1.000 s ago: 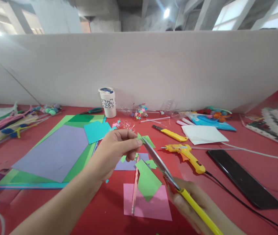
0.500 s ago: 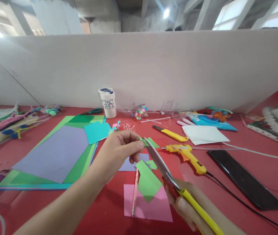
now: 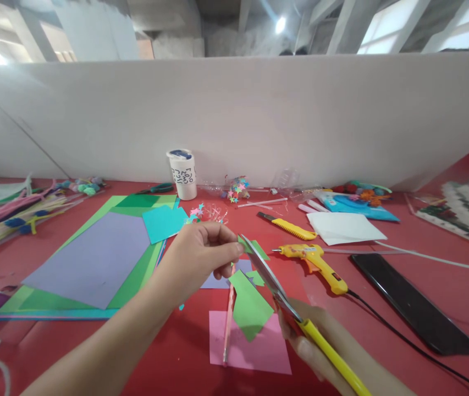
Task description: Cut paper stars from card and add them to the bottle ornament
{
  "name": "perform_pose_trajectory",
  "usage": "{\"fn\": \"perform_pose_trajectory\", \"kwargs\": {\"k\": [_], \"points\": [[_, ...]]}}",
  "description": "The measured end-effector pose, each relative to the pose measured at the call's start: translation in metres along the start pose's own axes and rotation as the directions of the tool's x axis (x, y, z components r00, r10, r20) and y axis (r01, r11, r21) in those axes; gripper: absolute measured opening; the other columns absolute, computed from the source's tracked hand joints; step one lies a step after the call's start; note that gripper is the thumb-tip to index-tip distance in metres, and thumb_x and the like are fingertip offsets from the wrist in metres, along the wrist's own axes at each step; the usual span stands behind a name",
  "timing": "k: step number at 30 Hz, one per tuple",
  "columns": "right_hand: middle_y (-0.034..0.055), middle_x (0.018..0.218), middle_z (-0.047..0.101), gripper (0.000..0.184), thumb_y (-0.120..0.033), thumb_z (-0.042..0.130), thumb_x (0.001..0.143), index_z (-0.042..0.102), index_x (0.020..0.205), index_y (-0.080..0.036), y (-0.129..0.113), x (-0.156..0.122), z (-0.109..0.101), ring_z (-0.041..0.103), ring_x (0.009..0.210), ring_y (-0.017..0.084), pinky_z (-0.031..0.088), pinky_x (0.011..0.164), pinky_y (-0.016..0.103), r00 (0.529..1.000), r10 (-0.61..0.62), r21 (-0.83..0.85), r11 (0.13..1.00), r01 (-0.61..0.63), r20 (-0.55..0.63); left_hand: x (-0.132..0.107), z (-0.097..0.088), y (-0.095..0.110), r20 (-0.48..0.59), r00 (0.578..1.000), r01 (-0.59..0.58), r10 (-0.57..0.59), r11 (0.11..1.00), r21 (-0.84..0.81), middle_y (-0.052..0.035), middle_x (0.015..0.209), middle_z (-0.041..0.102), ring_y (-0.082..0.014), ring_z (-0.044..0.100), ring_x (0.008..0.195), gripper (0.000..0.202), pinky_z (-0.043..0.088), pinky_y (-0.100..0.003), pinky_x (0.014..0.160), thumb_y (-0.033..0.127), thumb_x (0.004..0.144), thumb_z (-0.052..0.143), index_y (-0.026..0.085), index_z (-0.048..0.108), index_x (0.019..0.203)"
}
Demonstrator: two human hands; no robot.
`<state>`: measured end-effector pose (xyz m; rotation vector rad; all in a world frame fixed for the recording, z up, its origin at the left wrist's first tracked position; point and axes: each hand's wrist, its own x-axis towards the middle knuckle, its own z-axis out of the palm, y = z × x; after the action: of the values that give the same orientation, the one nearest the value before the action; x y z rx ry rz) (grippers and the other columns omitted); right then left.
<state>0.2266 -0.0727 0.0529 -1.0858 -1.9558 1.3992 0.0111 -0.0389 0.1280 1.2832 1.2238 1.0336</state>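
Note:
My left hand (image 3: 205, 253) pinches a small piece of green paper (image 3: 243, 245) between thumb and fingers. My right hand (image 3: 312, 335) is wrapped around the yellow handles of a pair of scissors (image 3: 273, 283), whose blade tips meet the green piece just beside my left fingertips. Under the hands, a larger green paper offcut (image 3: 253, 308) and a pink pencil (image 3: 228, 324) lie on a pink paper sheet (image 3: 267, 355). Behind them are a purple paper piece (image 3: 213, 281) and another small green scrap (image 3: 257, 278).
A yellow glue gun (image 3: 312, 258) with a black cord, a yellow utility knife (image 3: 294, 226) and a black tray-like object (image 3: 411, 302) lie right. Stacked coloured paper (image 3: 89, 258) is at left. A white cup (image 3: 183, 176) stands by the white partition (image 3: 234, 110).
The scissors and my right hand have shifted slightly left and the blades look closer together. A small blue scrap now shows below my left wrist.

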Motion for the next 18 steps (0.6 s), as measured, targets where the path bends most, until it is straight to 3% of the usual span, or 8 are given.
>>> {"fn": "perform_pose_trajectory", "kwargs": {"k": [7,14,18], "points": [[-0.0089,0.054,0.033,0.062,-0.083,0.034,0.076,0.041,0.068,-0.022,-0.01,-0.003,-0.001,0.029,0.04,0.008,0.018,0.039,0.024,1.0,0.027,0.023,0.999,-0.027,-0.006,0.002,0.001,-0.001,0.012,1.0,0.02,-0.019,1.0,-0.021,0.0068,0.044,0.054,-0.0046,0.047,0.041,0.013,0.038,-0.018,0.044,0.018,0.071,0.063,0.017,0.059,0.058],[-0.0032,0.066,0.043,0.038,-0.058,0.045,0.086,0.045,0.071,-0.022,-0.015,-0.014,0.007,0.038,0.055,0.013,0.037,0.052,0.025,0.978,0.069,-0.049,0.996,-0.08,-0.198,0.003,0.002,-0.001,0.043,0.999,0.033,-0.031,0.997,-0.068,0.0068,0.044,0.054,-0.0041,0.046,0.042,0.013,0.037,-0.017,0.045,0.017,0.071,0.063,0.016,0.059,0.058],[-0.0014,0.07,0.046,0.041,-0.061,0.045,0.084,0.046,0.072,-0.022,-0.016,-0.015,0.008,0.04,0.054,0.013,0.036,0.046,0.024,0.973,0.102,-0.047,0.992,-0.114,-0.208,0.002,0.002,0.001,0.041,0.999,0.035,-0.032,0.997,-0.072,0.007,0.043,0.053,-0.0041,0.045,0.041,0.014,0.036,-0.017,0.044,0.018,0.071,0.063,0.016,0.058,0.058]]}}
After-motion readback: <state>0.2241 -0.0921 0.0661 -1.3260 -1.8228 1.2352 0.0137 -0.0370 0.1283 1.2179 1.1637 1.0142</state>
